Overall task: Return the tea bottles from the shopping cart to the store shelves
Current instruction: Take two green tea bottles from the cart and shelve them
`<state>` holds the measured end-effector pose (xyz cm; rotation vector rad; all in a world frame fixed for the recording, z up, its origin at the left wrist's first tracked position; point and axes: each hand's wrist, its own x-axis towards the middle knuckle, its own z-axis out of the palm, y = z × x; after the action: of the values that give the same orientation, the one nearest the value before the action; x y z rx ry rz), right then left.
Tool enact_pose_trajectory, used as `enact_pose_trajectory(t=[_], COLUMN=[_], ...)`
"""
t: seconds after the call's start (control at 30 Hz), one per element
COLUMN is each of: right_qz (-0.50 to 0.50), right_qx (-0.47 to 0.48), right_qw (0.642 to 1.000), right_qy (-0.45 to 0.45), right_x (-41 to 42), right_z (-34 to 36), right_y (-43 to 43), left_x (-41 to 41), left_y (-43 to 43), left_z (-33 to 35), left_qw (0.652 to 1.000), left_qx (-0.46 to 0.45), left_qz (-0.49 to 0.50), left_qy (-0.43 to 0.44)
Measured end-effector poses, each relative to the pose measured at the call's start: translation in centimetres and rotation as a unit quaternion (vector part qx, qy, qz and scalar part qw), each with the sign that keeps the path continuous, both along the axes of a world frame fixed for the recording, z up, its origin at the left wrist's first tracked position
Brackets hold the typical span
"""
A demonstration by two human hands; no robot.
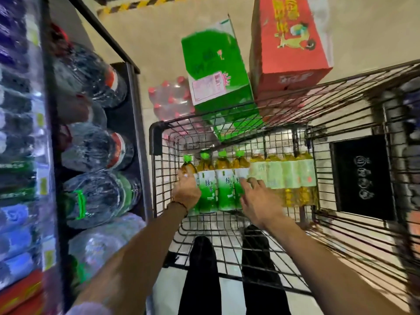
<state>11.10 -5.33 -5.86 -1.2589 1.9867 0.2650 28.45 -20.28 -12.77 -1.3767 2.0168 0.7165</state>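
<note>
A row of tea bottles lies across the far end of the wire shopping cart [156,142]. The left ones are green-label tea bottles [223,189] with green caps; the right ones are pale-label tea bottles [288,176] with white caps. My left hand [186,189] is wrapped around the leftmost green-label bottle [187,165] at the cart's left wall. My right hand [255,201] hovers with fingers spread over the fourth green-label bottle [241,164], fingertips touching its label. The store shelves [91,144] stand along the left, filled with large plastic-wrapped bottles.
Beyond the cart on the floor stand a green carton [216,71], a red carton [291,42] and a shrink-wrapped pack of red-capped water bottles [170,98]. A black floor mat [361,176] lies to the right. My legs in dark trousers [202,273] show beneath the cart.
</note>
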Motion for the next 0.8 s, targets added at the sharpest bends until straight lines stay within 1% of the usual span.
enact_pose_trajectory(t=[0.1,0.27,0.37,0.53,0.67,0.8], right_qz=[0.005,0.007,0.004,-0.004,0.004,0.011], right_qx=[0.007,-0.006,0.005,0.009,0.002,0.008], right_qw=[1.0,1.0,1.0,0.999,0.999,0.998], right_qy=[-0.02,-0.016,-0.025,-0.046,-0.05,-0.057], right_x=[0.5,0.9,1.1,1.0,0.8,0.6], right_z=[-1.2,-2.8,-3.2,-3.6,-4.1,-4.8], right_y=[-0.3,0.7,1.1,1.2,1.7,2.6], left_x=[-0.2,-1.3,-1.5,-1.6,-2.1,-2.5], left_y=[0.6,0.2,0.1,0.0,0.5,0.8], left_z=[-0.9,-1.6,-1.5,-1.7,-2.1,-2.4], left_qw=[0.999,0.999,0.999,0.997,0.991,0.986], left_qx=[-0.025,-0.039,-0.046,-0.046,-0.081,-0.101], left_qz=[-0.01,-0.017,-0.02,-0.06,-0.091,-0.087], left_qy=[0.017,0.005,-0.001,-0.007,-0.063,-0.096])
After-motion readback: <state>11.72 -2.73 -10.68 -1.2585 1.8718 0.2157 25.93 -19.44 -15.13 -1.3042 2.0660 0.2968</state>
